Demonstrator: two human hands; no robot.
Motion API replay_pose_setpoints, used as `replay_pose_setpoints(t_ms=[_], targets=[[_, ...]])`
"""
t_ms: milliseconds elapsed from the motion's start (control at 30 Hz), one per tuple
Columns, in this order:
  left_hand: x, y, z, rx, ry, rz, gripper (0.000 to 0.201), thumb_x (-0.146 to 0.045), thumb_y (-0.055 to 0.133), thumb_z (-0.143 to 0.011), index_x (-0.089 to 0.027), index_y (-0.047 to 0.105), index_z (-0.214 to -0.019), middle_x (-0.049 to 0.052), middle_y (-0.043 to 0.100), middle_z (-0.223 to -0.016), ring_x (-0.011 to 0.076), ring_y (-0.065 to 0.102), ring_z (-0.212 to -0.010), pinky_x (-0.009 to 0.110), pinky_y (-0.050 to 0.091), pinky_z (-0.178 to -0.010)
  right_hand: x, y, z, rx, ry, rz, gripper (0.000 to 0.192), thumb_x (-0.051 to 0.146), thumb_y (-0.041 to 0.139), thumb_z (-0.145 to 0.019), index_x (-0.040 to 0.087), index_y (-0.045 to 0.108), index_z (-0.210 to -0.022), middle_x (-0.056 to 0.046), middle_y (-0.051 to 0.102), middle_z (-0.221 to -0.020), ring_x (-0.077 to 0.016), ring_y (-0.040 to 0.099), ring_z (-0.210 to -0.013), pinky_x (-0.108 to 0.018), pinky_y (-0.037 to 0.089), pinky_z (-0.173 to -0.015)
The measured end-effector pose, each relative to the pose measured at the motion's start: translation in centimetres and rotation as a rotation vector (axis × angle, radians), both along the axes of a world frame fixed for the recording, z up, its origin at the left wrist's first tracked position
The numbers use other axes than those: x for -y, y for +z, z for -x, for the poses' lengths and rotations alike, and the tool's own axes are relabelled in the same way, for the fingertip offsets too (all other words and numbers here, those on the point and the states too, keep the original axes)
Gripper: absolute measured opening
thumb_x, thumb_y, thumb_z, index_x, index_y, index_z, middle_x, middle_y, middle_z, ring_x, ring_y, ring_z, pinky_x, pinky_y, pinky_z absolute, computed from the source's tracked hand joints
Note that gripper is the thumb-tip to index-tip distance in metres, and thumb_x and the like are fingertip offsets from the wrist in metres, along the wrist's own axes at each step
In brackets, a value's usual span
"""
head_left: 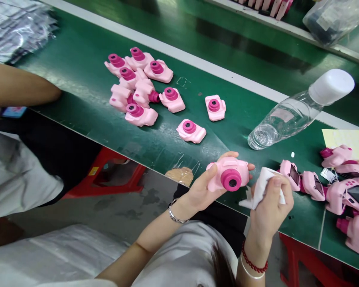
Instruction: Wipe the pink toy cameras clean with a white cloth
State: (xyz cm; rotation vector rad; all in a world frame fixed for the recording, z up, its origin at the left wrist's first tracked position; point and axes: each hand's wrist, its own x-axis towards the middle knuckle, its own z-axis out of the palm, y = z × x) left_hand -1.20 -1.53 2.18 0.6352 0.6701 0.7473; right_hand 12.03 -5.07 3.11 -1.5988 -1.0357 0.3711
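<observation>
A pink toy camera (243,172) rests in my left hand (202,190), its magenta lens facing up toward me. The fingers of that hand wrap behind the camera body, and the thumb lies along its side. Just to the right, my right hand (271,211) pinches a crumpled white cloth (261,187), which hangs a little apart from the camera. Both hands are over the near edge of the green table (227,131). Ahead of them lie two single pink cameras, one near (194,133) and one farther back (217,111).
Several more pink cameras (142,117) cluster at the left. Others with screens (314,187) crowd the right side. A clear bottle (293,115) with a white cap stands beyond my right hand. Another person's arm (20,85) leans on the table at far left, near plastic bags (18,30).
</observation>
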Motion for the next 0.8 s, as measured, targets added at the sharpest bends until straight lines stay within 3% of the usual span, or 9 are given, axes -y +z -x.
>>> replay_pose_setpoints(t_ms=[133, 267, 333, 433, 533, 600, 700, 800], targets=[[0.3, 0.0, -0.4, -0.063, 0.05, -0.018, 0.092, -0.089, 0.057, -0.072, -0.028, 0.041, -0.139, 0.01, 0.067, -0.134, 0.0339, 0.064, -0.125, 0.045, 0.054, -0.099, -1.1, 0.0, 0.6, 0.231, 0.087, -0.202, 0.011, 0.028, 0.067, -0.097, 0.025, 0.075, -0.089, 0.001, 0.076, -0.085, -0.0154, 0.07, -0.076, -0.031, 0.053, -0.081], [-0.4, 0.4, -0.3, 0.089, 0.126, 0.064, 0.079, -0.081, 0.067, -0.073, -0.027, 0.047, -0.127, 0.01, 0.072, -0.126, 0.0333, 0.067, -0.122, 0.046, 0.051, -0.104, 0.9, -1.3, 1.0, 0.34, 0.175, -0.21, 0.015, 0.017, 0.067, -0.094, 0.027, 0.077, -0.1, 0.002, 0.079, -0.089, -0.0154, 0.072, -0.074, -0.032, 0.054, -0.082], [-0.9, 0.8, -0.2, 0.228, 0.09, 0.114, 0.075, -0.078, 0.072, -0.073, -0.026, 0.05, -0.121, 0.01, 0.076, -0.118, 0.0345, 0.071, -0.115, 0.048, 0.049, -0.105, 2.4, -2.1, 0.8, 0.235, 0.212, -0.107, 0.011, 0.023, 0.067, -0.095, 0.025, 0.077, -0.091, 0.002, 0.078, -0.083, -0.0155, 0.072, -0.071, -0.031, 0.055, -0.08], [-1.3, 1.3, -0.1, 0.416, 0.019, 0.156, 0.07, -0.074, 0.078, -0.071, -0.024, 0.055, -0.114, 0.01, 0.079, -0.109, 0.0334, 0.076, -0.101, 0.047, 0.05, -0.1, 3.6, -2.5, 0.5, -0.051, 0.069, 0.019, 0.029, 0.038, 0.063, -0.098, 0.02, 0.072, -0.078, 0.001, 0.07, -0.068, -0.0144, 0.065, -0.06, -0.029, 0.051, -0.064], [-1.2, 1.5, -0.4, 0.48, 0.037, 0.145, 0.065, -0.07, 0.08, -0.072, -0.023, 0.06, -0.112, 0.009, 0.08, -0.105, 0.0315, 0.077, -0.098, 0.043, 0.051, -0.098, 3.5, -1.7, 0.6, -0.375, -0.118, -0.002, 0.033, 0.047, 0.059, -0.098, 0.02, 0.066, -0.08, 0.006, 0.054, -0.054, -0.0114, 0.049, -0.044, -0.026, 0.038, -0.046], [-0.9, 1.4, -0.5, 0.463, 0.078, 0.116, 0.065, -0.07, 0.079, -0.073, -0.022, 0.061, -0.112, 0.01, 0.08, -0.108, 0.0329, 0.075, -0.105, 0.044, 0.05, -0.1, 3.2, -1.0, 0.9, -0.436, -0.172, -0.044, 0.028, 0.048, 0.063, -0.095, 0.021, 0.065, -0.086, 0.006, 0.054, -0.057, -0.0111, 0.046, -0.042, -0.026, 0.036, -0.043], [-0.5, 1.1, -0.8, 0.415, 0.088, 0.061, 0.071, -0.075, 0.076, -0.073, -0.021, 0.061, -0.117, 0.012, 0.078, -0.109, 0.0355, 0.073, -0.108, 0.046, 0.05, -0.099, 2.5, -0.3, 1.2, -0.199, -0.205, -0.081, 0.025, 0.045, 0.067, -0.094, 0.021, 0.071, -0.088, 0.001, 0.068, -0.074, -0.0137, 0.06, -0.059, -0.029, 0.047, -0.057], [0.1, 1.0, -0.9, 0.349, 0.118, 0.057, 0.076, -0.077, 0.073, -0.074, -0.018, 0.064, -0.122, 0.01, 0.077, -0.104, 0.0315, 0.073, -0.1, 0.039, 0.052, -0.09, 1.2, 0.2, 1.1, 0.041, -0.169, -0.168, 0.024, 0.041, 0.066, -0.096, 0.022, 0.074, -0.085, -0.001, 0.073, -0.081, -0.015, 0.066, -0.076, -0.031, 0.051, -0.076]])
